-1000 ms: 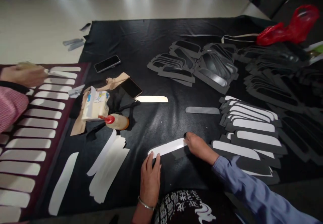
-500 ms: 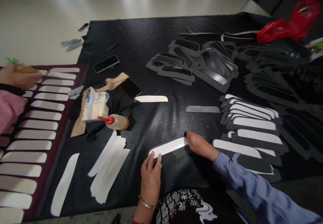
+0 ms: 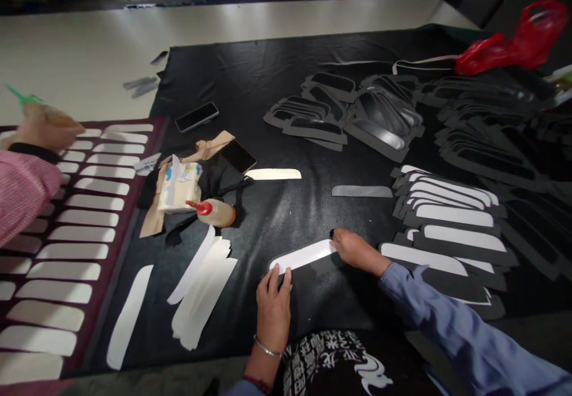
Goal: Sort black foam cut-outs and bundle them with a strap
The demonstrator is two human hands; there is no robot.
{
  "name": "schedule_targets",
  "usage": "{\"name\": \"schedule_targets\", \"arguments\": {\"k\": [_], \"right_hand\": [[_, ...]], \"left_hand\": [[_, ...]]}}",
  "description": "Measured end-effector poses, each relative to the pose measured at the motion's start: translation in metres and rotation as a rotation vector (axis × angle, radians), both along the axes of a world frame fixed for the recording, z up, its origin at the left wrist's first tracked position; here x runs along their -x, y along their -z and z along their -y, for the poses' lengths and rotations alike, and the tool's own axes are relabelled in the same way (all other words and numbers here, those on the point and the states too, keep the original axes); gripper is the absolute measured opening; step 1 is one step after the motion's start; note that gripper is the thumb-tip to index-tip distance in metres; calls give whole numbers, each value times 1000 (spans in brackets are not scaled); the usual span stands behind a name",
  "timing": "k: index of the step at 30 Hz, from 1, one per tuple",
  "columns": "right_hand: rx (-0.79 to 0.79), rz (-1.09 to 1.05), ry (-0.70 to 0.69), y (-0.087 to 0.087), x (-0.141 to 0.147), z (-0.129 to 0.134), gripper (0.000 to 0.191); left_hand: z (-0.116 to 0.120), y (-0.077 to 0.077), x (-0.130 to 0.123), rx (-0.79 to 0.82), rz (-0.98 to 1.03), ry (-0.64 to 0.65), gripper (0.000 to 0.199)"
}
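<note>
A black sheet (image 3: 250, 86) covers much of the pale table (image 3: 277, 21). On it, between the person's hands, a white strip (image 3: 304, 256) lies along a dark piece (image 3: 320, 268). The left hand's (image 3: 273, 303) slightly parted fingertips rest on its left end; the right hand's (image 3: 357, 252) fingers bunch at the other, whether pinching I can't tell.

This one looks nearly aligned. White-topped dark pieces (image 3: 456, 215) to the right seem finished; loose white strips (image 3: 203, 295) and plain dark pieces (image 3: 308, 113) apparently remain.
</note>
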State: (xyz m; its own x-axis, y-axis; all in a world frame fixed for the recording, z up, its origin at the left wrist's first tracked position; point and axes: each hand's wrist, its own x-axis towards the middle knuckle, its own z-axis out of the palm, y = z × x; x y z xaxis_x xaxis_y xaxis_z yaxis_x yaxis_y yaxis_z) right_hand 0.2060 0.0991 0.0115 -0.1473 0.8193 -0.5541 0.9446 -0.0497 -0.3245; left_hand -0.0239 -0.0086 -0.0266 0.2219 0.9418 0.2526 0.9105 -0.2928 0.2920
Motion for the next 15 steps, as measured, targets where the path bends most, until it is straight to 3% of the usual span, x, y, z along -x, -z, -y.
{"name": "schedule_targets", "arguments": {"k": [6, 9, 12, 15], "right_hand": [[-152, 66, -3, -8, -2, 3, 9], [-349, 134, -4, -12, 14, -5, 20], [-643, 78, -141, -4, 40, -17, 30], [-738, 29, -322, 12, 59, -25, 38]], "left_hand": [[-2, -6, 0, 55, -11, -15, 34], [-3, -10, -2, 101, -5, -25, 35], [-4, -15, -3, 130, -23, -33, 36], [-4, -18, -5, 151, -49, -45, 38]]}}
